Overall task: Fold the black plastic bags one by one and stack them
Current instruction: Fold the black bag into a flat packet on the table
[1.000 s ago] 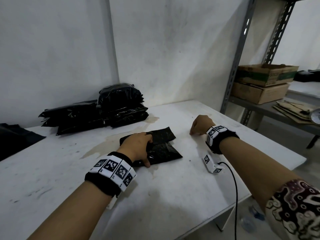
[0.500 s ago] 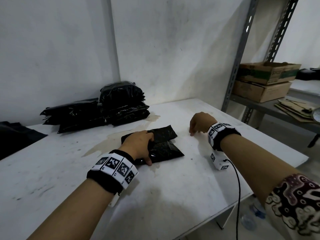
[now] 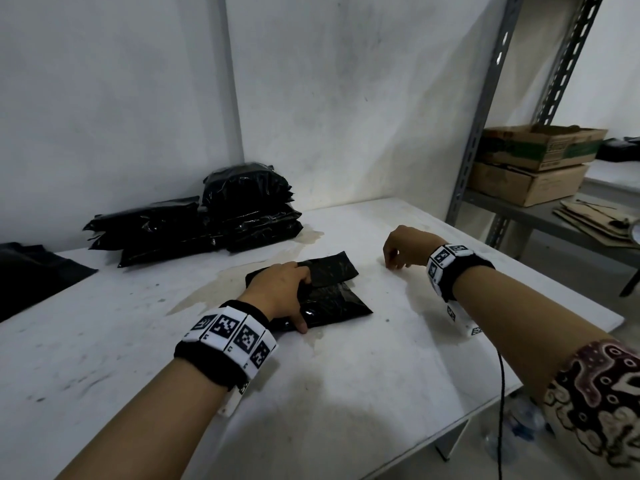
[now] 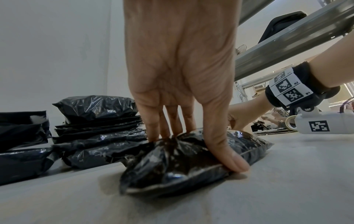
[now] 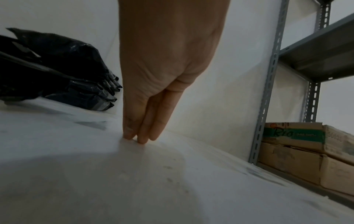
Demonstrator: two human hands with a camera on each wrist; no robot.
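A folded black plastic bag (image 3: pixel 332 296) (image 4: pixel 191 159) lies in the middle of the white table (image 3: pixel 346 393). My left hand (image 3: pixel 285 291) (image 4: pixel 182 91) grips its left part: the fingers dig into the top fold and the thumb sits on the near edge. My right hand (image 3: pixel 407 245) (image 5: pixel 145 128) is a little to the right of the bag. It holds nothing, and its fingertips touch the bare tabletop. A stack of folded black bags (image 3: pixel 214 220) (image 4: pixel 95 128) (image 5: pixel 67 75) sits at the back by the wall.
More black plastic (image 3: pixel 31 271) lies flat at the table's left edge. A grey metal shelf (image 3: pixel 485 133) with cardboard boxes (image 3: pixel 530 164) stands to the right. The table's front-right edge (image 3: pixel 519 386) is close to my right forearm, where a black cable (image 3: pixel 500 393) hangs.
The right hand's fingers have come down from a loose fist to touch the table. The left hand and the bag have stayed in place.
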